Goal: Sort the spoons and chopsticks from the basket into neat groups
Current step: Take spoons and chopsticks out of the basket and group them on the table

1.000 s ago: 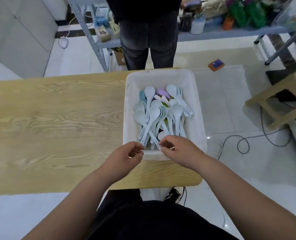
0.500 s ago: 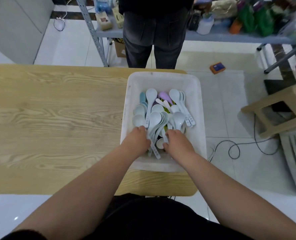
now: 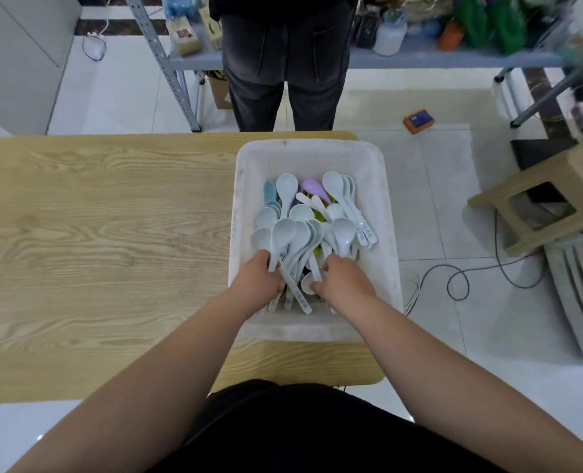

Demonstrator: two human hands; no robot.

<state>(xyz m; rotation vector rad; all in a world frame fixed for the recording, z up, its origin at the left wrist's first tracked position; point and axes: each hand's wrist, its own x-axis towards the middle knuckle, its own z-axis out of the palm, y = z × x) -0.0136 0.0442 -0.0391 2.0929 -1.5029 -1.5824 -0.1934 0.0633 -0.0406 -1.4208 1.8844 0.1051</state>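
Observation:
A white plastic basket (image 3: pixel 382 206) stands on the right end of the wooden table (image 3: pixel 95 233). It holds a pile of pale blue-white spoons (image 3: pixel 292 233), with a purple spoon (image 3: pixel 312 187), a teal one (image 3: pixel 269 192) and something green showing underneath. Both my hands are inside the basket at its near end. My left hand (image 3: pixel 257 283) curls its fingers round the handles of the pale spoons. My right hand (image 3: pixel 344 281) curls into the pile beside a small white spoon (image 3: pixel 309 285). No chopsticks show.
A person in dark trousers (image 3: pixel 286 63) stands just behind the table's far edge. Behind them is a metal shelf (image 3: pixel 420 58) with bottles and bags. On the floor to the right are a wooden stool (image 3: pixel 536 199), a cable (image 3: pixel 461 281) and an orange box (image 3: pixel 418 121).
Both hands moved from the basket's near rim forward into the spoon pile and closed on spoon handles. The camera tilted forward.

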